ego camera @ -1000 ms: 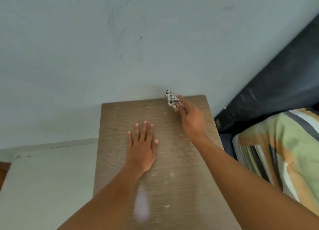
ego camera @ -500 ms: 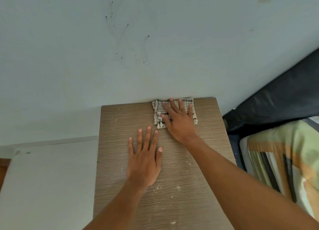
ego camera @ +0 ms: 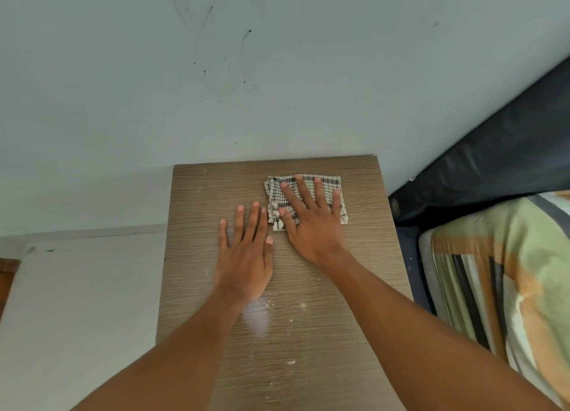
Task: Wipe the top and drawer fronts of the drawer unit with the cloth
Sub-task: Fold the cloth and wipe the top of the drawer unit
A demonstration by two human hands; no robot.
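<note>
While we lean over the brown wood-grain top of the drawer unit [ego camera: 197,287], our right hand [ego camera: 311,216] lies spread flat on the small folded black-and-white checked cloth [ego camera: 334,184], pressing it onto the far right part of that surface. Our left hand [ego camera: 246,256] rests flat and spread just beside it, holding nothing. Pale crumbs and a dusty smear [ego camera: 260,316] lie nearer us. We judge that firm, overlapping strokes toward the near edge would gather them; the drawer fronts are out of view.

Right hand [ego camera: 311,222]: flat, fingers spread, pressing checked cloth [ego camera: 334,187]
Left hand [ego camera: 245,256]: flat on drawer unit top [ego camera: 197,256]
Surface: pale crumbs [ego camera: 291,362] near front
</note>
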